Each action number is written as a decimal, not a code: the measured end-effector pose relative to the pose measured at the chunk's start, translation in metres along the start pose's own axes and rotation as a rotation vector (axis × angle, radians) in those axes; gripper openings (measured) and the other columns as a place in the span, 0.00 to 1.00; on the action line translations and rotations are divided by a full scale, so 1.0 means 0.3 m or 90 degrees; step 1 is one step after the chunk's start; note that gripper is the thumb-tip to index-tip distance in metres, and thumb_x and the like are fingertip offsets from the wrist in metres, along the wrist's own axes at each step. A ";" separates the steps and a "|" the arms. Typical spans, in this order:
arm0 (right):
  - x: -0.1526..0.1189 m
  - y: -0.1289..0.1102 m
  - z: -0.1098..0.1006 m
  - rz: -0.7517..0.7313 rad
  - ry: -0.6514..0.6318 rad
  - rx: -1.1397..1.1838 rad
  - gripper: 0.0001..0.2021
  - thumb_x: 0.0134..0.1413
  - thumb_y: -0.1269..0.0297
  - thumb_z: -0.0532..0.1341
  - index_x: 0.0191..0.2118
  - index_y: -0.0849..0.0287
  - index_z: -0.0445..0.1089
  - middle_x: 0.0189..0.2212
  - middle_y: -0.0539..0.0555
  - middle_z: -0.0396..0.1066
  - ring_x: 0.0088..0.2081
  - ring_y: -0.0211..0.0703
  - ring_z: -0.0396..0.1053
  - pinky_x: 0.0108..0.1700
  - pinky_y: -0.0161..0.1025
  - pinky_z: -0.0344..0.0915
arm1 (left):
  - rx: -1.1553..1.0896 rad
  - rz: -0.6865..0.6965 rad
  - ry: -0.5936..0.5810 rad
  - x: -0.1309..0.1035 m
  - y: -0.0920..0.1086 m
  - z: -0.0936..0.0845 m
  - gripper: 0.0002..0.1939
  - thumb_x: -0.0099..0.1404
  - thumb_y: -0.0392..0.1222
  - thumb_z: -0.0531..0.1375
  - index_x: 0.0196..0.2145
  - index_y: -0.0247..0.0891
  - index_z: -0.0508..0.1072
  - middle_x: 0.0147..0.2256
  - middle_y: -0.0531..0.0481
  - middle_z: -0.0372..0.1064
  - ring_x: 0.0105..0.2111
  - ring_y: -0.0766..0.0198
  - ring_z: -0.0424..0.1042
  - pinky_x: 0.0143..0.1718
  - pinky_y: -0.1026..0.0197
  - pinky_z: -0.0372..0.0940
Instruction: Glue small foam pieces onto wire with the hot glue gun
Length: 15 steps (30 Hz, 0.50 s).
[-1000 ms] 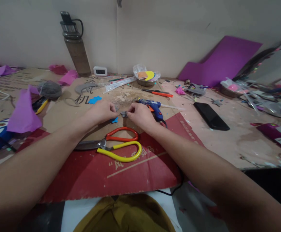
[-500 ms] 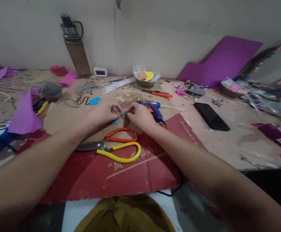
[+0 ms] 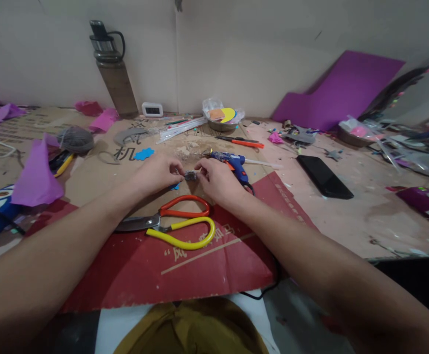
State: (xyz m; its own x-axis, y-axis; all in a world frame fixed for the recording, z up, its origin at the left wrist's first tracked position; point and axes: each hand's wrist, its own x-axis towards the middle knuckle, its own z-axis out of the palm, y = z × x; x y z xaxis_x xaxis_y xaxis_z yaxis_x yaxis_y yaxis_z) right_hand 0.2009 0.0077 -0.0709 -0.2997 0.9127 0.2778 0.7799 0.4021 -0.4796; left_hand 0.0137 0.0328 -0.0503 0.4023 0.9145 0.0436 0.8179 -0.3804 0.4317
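Between my fingertips is a small grey piece (image 3: 190, 175), too small to make out fully. My left hand (image 3: 165, 172) pinches its left side, and my right hand (image 3: 216, 178) pinches its right side, both over the cardboard. A bit of blue foam (image 3: 175, 187) shows under my left fingers. Just behind my right hand lies a blue hot glue gun (image 3: 238, 167) with a clear glue stick in its back. Nearer to me rest large scissors (image 3: 188, 238) with one red and one yellow handle. A blue scalloped cutout (image 3: 144, 154) lies beyond my left wrist.
A tall bottle (image 3: 114, 78) and a small white clock (image 3: 152, 109) stand by the wall. A bowl (image 3: 222, 126) of scraps, an orange-handled tool (image 3: 247, 143) and a black phone (image 3: 324, 177) lie around. Grey yarn (image 3: 75, 139) sits left; red cardboard (image 3: 133, 280) covers the front edge.
The grey piece has turned a little between my fingertips and shows more of its surface. My right fingers have shifted slightly right. The view has moved very little.
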 end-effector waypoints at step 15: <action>-0.014 -0.031 -0.010 -0.048 -0.107 -0.169 0.14 0.63 0.72 0.50 0.40 0.62 0.74 0.38 0.59 0.68 0.41 0.43 0.66 0.46 0.39 0.61 | 0.024 -0.005 -0.007 0.005 -0.001 -0.001 0.12 0.55 0.43 0.60 0.34 0.39 0.81 0.29 0.50 0.77 0.28 0.63 0.71 0.32 0.63 0.61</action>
State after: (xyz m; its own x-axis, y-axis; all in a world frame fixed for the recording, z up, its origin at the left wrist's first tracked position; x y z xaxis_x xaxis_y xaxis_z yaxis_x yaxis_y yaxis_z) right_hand 0.1966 -0.0001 -0.0650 -0.4308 0.8896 0.1520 0.8618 0.4555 -0.2232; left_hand 0.0138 0.0343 -0.0503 0.4002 0.9159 0.0310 0.8356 -0.3786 0.3982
